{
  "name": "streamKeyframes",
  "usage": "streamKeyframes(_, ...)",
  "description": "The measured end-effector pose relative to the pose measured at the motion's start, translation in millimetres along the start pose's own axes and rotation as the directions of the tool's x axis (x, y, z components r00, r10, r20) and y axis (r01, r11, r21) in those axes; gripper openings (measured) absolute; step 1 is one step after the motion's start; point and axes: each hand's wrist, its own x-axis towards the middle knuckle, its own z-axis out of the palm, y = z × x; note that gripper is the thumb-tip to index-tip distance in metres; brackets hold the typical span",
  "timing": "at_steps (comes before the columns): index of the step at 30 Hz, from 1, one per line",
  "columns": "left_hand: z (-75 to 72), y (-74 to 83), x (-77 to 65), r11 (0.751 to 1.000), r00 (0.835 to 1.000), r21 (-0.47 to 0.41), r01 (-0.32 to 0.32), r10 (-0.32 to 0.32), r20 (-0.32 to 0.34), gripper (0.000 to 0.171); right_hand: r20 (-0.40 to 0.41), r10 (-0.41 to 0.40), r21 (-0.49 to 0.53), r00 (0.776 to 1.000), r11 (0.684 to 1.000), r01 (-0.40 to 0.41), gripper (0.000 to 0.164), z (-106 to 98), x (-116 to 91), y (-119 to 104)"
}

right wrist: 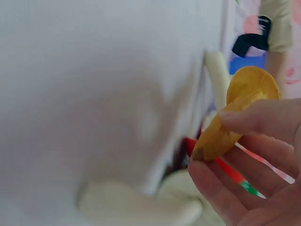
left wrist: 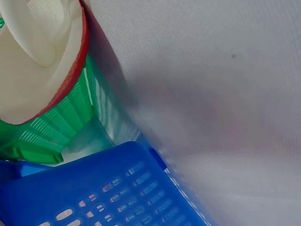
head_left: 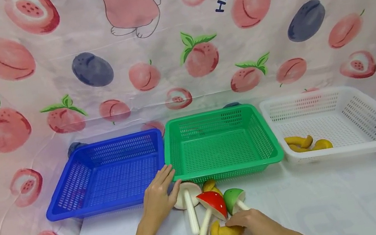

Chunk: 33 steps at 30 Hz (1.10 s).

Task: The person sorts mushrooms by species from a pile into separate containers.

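My right hand (head_left: 260, 228) pinches a yellow toy mushroom (head_left: 225, 232) by its stem, between thumb and fingers, as the right wrist view shows. My left hand (head_left: 158, 194) has its fingers extended by the adjoining corners of the blue and green baskets. Beside its thumb lies a mushroom with a broad pale underside (head_left: 190, 207), its red rim visible in the left wrist view. Between the hands are a red-capped mushroom (head_left: 212, 204) with a long white stem, a green-capped one (head_left: 233, 199) and another yellow mushroom (head_left: 210, 186) partly hidden behind the red cap.
Three plastic baskets stand in a row at the back: blue (head_left: 109, 207), green (head_left: 227, 168) and white (head_left: 352, 149). Several yellow mushrooms (head_left: 302, 143) lie in the white one. A fruit-print cloth (head_left: 169, 53) hangs behind them, and a white cloth (head_left: 323, 198) covers the table.
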Motion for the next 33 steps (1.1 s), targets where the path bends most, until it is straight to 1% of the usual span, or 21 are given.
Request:
streamKeyframes(3,0.2,-0.4,-0.1,1.0,1.0,0.002,0.003,-0.003,0.0,0.036,-0.022,-0.027,0.038,0.999,0.999,0.028,0.032,-11.4,-4.4,-1.4)
streamKeyframes(5,0.6,-0.6,-0.7,1.0,1.0,0.005,0.005,-0.005,0.001,0.036,-0.045,-0.051,0.031,0.998,0.998,0.053,0.032,-18.6,-7.5,0.0)
streamKeyframes(8,1.5,-0.5,-2.2,1.0,1.0,0.006,0.01,-0.01,0.006,0.036,-0.053,-0.044,0.032,0.998,0.998,0.046,0.031,-29.9,-12.4,3.8)
streamKeyframes(12,3.0,-0.6,-3.8,1.0,1.0,0.006,0.012,-0.012,0.004,0.037,-0.052,-0.005,0.036,0.999,0.999,0.006,0.032,-44.9,-18.4,9.9)
streamKeyframes(20,3.7,-0.3,-3.4,1.0,1.0,0.006,0.007,-0.007,0.003,0.036,-0.1,0.032,0.0,0.995,0.999,-0.032,0.03,-67.2,-28.4,20.8)
streamKeyframes(28,2.5,-0.2,-2.6,1.0,1.0,0.016,-0.004,0.004,-0.005,0.037,-0.175,0.0,-0.059,0.985,0.998,-0.01,0.033,-86.6,-36.4,32.3)
streamKeyframes(33,1.7,0.1,-1.0,1.0,1.0,0.017,-0.007,0.007,-0.008,0.036,-0.205,0.003,-0.094,0.979,0.995,-0.022,0.033,-99.3,-39.8,38.2)
